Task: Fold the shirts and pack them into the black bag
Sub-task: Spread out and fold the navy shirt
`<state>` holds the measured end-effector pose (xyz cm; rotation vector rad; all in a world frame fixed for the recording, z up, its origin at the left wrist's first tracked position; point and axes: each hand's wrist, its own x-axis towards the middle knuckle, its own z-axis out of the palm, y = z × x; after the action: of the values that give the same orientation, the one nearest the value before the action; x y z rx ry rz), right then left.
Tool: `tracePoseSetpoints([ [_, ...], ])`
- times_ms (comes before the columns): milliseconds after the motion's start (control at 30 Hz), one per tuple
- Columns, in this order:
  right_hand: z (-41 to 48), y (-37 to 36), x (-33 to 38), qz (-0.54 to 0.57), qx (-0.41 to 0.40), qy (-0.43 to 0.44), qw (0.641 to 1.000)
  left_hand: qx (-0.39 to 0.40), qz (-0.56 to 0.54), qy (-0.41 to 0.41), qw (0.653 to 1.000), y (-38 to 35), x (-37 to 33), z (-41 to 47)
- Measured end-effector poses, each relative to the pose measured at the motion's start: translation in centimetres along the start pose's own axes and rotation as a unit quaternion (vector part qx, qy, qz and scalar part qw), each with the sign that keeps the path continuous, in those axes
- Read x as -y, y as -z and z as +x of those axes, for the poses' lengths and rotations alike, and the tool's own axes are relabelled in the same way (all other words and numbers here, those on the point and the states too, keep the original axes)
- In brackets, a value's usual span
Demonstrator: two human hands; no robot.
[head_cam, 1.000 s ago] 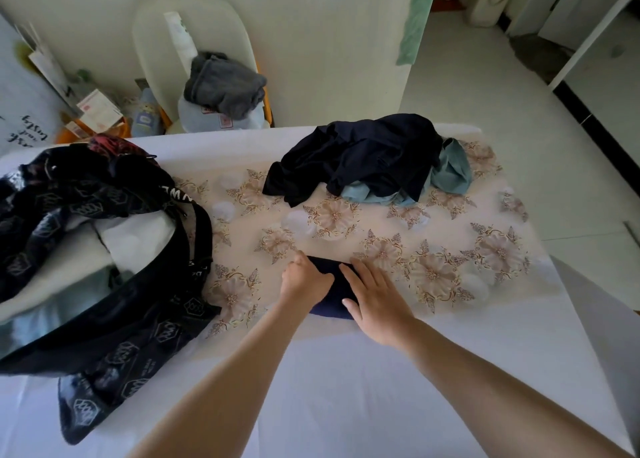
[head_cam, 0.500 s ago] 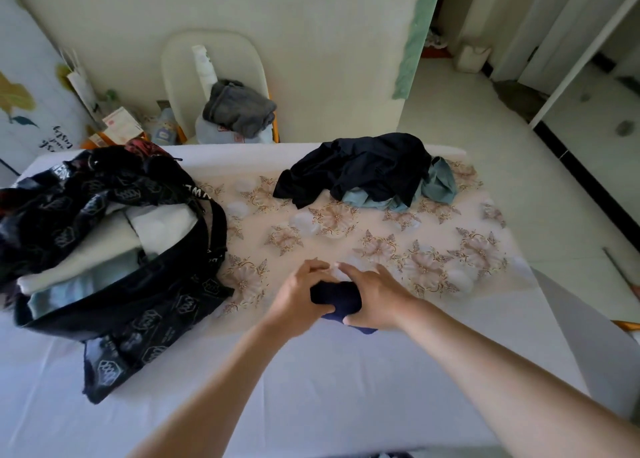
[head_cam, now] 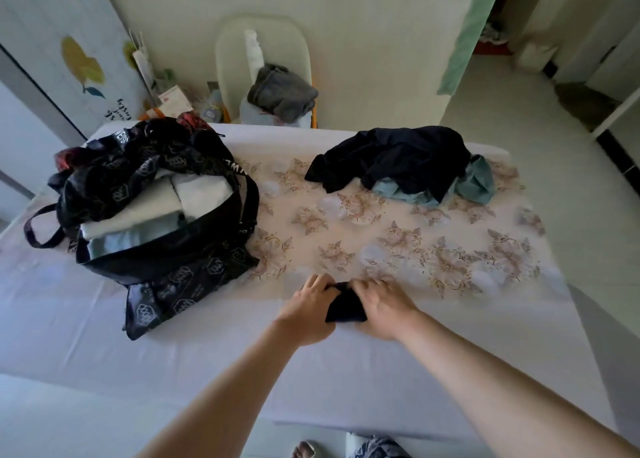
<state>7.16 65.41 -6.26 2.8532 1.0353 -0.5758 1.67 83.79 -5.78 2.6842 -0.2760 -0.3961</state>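
Observation:
A small folded dark navy shirt (head_cam: 345,306) lies near the table's front middle, gripped from both sides. My left hand (head_cam: 309,307) closes on its left edge and my right hand (head_cam: 382,305) on its right edge. The black patterned bag (head_cam: 162,249) stands open at the left of the table, with several folded white and pale blue shirts (head_cam: 152,215) inside. At the back right lies a loose pile: a dark navy shirt (head_cam: 398,159) over a teal shirt (head_cam: 479,180).
The table (head_cam: 104,319) has a white cloth with a floral panel in the middle. Behind it stands a pale chair (head_cam: 263,42) holding a grey garment (head_cam: 282,92). Papers and clutter sit at the back left. Open floor lies to the right.
Both hands went from pressing flat on the folded shirt to gripping its two sides and bunching it smaller. My view has pulled back and higher, showing more of the table.

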Motion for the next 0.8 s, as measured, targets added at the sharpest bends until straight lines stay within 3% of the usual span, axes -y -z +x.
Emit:
tracePoseSetpoints([
  [233, 0.3, 2.4, -1.2, 0.056, 0.025, 0.065, 0.996, 0.015, -0.05, 0.048, 0.997, 1.1, -1.0, 0.0],
  [567, 6.8, 11.5, 4.8, 0.111, -0.089, 0.168, 0.975, -0.165, -0.053, 0.08, 0.982, 11.3, 3.3, -3.7],
  [800, 13.0, 16.0, 12.4, 0.114, -0.115, 0.152, 0.975, -0.259, -0.03, 0.156, 0.953, 16.3, 11.6, -7.5],
])
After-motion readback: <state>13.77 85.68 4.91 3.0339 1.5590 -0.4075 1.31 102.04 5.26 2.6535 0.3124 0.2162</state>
